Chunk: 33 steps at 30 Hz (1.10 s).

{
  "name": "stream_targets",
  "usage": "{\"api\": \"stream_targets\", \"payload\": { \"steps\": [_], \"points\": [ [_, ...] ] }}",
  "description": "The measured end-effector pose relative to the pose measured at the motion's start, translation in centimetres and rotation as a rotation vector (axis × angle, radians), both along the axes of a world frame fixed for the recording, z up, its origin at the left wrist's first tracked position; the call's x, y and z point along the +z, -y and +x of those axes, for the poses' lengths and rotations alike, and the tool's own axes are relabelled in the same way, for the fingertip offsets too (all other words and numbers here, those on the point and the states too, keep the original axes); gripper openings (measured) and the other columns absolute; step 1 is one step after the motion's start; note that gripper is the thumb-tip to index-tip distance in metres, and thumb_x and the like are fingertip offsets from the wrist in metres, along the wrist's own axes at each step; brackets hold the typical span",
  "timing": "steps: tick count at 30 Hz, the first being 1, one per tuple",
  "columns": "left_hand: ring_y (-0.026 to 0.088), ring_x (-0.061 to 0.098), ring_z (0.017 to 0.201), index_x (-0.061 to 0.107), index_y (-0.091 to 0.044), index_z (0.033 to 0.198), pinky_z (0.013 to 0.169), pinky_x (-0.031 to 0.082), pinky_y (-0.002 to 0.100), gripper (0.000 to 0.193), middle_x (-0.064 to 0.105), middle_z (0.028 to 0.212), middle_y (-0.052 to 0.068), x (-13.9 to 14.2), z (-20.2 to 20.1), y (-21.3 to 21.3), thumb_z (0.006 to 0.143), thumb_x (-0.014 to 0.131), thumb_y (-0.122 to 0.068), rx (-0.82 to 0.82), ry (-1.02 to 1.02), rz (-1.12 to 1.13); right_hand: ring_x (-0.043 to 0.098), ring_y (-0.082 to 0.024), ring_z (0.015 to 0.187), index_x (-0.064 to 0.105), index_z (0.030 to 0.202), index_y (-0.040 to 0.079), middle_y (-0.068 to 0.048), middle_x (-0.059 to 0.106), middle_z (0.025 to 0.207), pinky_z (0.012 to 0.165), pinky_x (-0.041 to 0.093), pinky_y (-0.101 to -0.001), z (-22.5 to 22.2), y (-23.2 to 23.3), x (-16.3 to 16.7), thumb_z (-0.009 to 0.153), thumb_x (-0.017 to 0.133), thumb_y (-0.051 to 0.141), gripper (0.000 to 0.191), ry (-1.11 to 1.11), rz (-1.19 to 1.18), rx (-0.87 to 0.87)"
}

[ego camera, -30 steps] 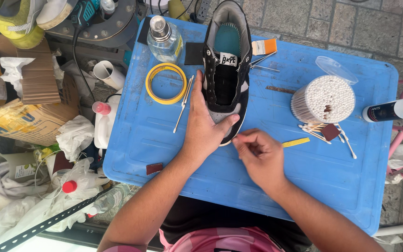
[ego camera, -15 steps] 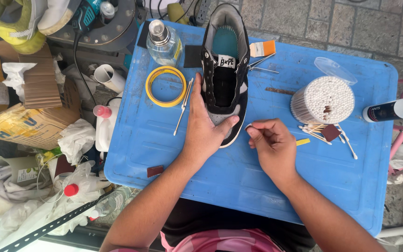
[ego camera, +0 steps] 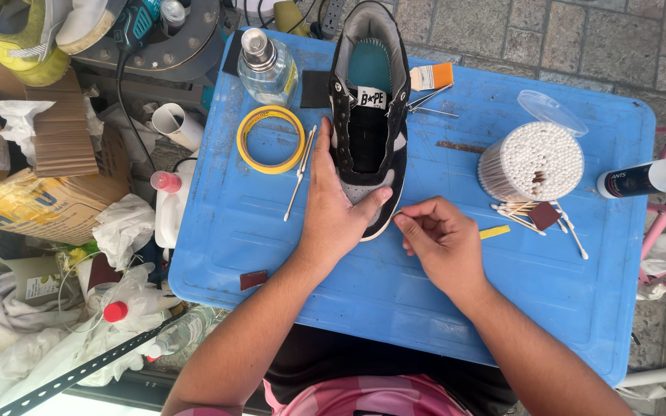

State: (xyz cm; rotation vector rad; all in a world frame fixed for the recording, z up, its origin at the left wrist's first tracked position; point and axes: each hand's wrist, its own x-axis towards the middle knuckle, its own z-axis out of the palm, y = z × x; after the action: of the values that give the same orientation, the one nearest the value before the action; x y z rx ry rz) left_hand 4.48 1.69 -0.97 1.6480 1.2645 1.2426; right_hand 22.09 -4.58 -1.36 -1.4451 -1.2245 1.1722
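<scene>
A black and grey sneaker lies on the blue table, toe towards me. My left hand rests along its left side, with the thumb pressed on the grey toe cap. My right hand is right of the toe, thumb and fingers pinched on a small thin piece that I cannot identify. That pinch sits at the toe's edge. A short yellow strip lies on the table just right of my right hand.
Left of the shoe are a yellow tape roll, a thin metal tool and a clear bottle. To the right are a cotton swab tub, loose swabs, a small brush and a dark bottle. Boxes and rags crowd the floor to the left.
My right hand has moved up and slightly right from beside the yellow strip to the shoe's toe, staying pinched. My left hand has stayed on the sneaker.
</scene>
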Motion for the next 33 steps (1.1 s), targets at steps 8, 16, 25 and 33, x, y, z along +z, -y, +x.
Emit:
{"api": "stream_targets", "payload": {
  "steps": [8,16,25,33],
  "points": [
    [0.040,0.037,0.152,0.010,0.006,0.161,0.125,0.032,0.043,0.119,0.031,0.162,0.030,-0.1,-0.1,0.0,0.076,0.091,-0.011,-0.002,-0.013,-0.011,0.058,-0.003,0.060,0.072,0.101,0.000,-0.001,0.069,0.074,0.051,0.045,-0.0196,0.1,-0.1,-0.1,0.095,0.075,0.008,0.011,0.015,-0.003,0.014],
    [0.040,0.038,0.153,0.009,0.006,0.162,0.126,0.032,0.044,0.118,0.032,0.162,0.030,-0.1,-0.1,0.0,0.078,0.090,-0.012,-0.013,0.010,-0.029,0.061,-0.004,0.065,0.071,0.102,0.000,-0.002,0.071,0.079,0.055,0.050,-0.0199,-0.3,0.3,-0.3,0.095,0.073,0.009,0.012,-0.031,-0.037,0.016],
    [0.040,0.043,0.147,0.011,0.006,0.161,0.122,0.036,0.044,0.117,0.038,0.157,0.030,-0.6,-0.1,-0.2,0.078,0.091,-0.015,-0.001,-0.027,-0.038,0.066,-0.007,0.072,0.066,0.104,0.000,-0.005,0.072,0.086,0.062,0.056,-0.0224,0.7,-0.3,-0.6,0.097,0.071,0.007,0.011,0.011,0.049,-0.009],
    [0.038,0.048,0.146,0.018,0.005,0.162,0.123,0.039,0.042,0.109,0.043,0.155,0.027,0.0,-0.2,-0.3,0.079,0.088,-0.012,0.019,0.011,0.011,0.067,-0.009,0.077,0.066,0.108,-0.001,-0.006,0.072,0.092,0.068,0.057,-0.0246,2.4,-0.9,-1.4,0.097,0.069,0.004,0.013,-0.141,0.037,0.052]
  ]
}}
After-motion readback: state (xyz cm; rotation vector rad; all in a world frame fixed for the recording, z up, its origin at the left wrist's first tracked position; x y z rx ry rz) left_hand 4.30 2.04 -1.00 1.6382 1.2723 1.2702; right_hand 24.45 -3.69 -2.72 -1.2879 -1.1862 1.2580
